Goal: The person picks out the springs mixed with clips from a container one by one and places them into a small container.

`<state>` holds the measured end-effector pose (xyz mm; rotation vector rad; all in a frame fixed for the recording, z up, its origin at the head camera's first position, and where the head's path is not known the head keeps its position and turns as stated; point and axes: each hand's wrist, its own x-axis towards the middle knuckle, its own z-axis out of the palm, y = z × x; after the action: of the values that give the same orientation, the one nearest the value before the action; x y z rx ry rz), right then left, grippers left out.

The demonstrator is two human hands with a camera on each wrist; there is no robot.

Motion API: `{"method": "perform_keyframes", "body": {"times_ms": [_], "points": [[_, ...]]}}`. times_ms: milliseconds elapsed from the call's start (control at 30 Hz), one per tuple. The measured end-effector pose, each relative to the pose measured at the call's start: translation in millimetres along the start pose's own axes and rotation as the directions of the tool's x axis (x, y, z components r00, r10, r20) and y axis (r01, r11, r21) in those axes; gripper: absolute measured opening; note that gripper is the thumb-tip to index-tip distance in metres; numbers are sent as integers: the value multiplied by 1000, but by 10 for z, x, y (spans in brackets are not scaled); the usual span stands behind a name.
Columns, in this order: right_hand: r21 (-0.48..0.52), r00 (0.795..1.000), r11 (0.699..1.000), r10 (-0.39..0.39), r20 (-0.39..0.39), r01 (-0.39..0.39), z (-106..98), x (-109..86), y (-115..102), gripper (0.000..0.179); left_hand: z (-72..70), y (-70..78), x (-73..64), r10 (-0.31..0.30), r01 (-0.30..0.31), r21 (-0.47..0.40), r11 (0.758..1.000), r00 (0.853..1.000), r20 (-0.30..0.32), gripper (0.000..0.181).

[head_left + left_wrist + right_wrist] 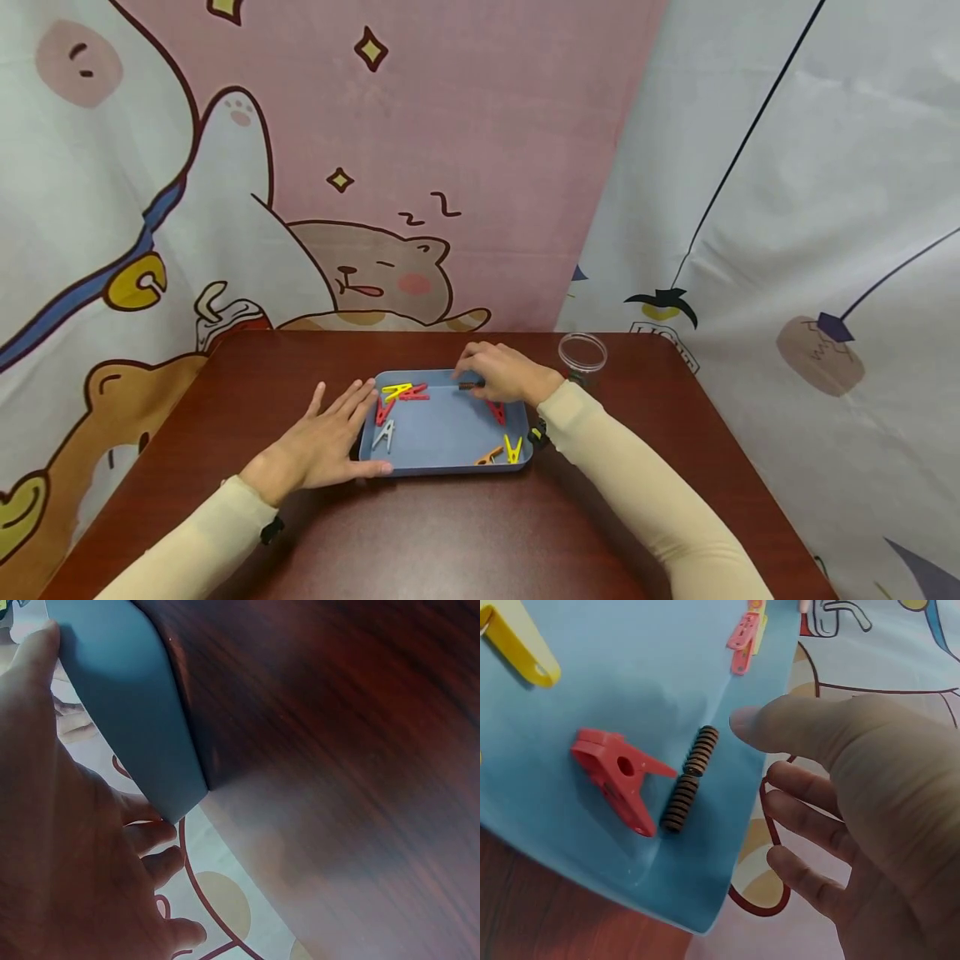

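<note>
A shallow blue tray (435, 433) lies on the table. My left hand (326, 442) rests at its left side, fingers spread and straight, the thumb touching the front rim. In the left wrist view, that hand lies along the tray's outer wall (127, 705). Over the back right of the tray reaches my right hand (506, 372), its thumb and fingers apart with nothing visible between them. Close by its thumb are two dark ribbed cylinders (701, 750), end to end, beside a red clothespin (615, 776). A yellow clothespin (513, 448) and an orange one (489, 456) sit front right.
At the tray's left lie a grey clothespin (385, 434), red ones (384, 411) and a yellow one (396, 390). A clear round container (583, 369) stands behind the right forearm on the brown table (450, 533). A printed curtain (510, 167) hangs behind.
</note>
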<state>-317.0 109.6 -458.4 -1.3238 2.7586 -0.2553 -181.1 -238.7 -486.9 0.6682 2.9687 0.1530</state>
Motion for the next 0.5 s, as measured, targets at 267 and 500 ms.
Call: {"method": "perform_keyframes", "body": {"times_ms": [267, 500], "points": [[-47, 999, 999, -14, 36, 16, 34, 91, -7, 35, -8, 5, 2, -6, 6, -2, 1000, 1000, 10, 128], [-88, 998, 996, -15, 58, 20, 85, 160, 19, 35, -5, 9, 5, -1, 1, 1, 1000, 1000, 1, 129]]}}
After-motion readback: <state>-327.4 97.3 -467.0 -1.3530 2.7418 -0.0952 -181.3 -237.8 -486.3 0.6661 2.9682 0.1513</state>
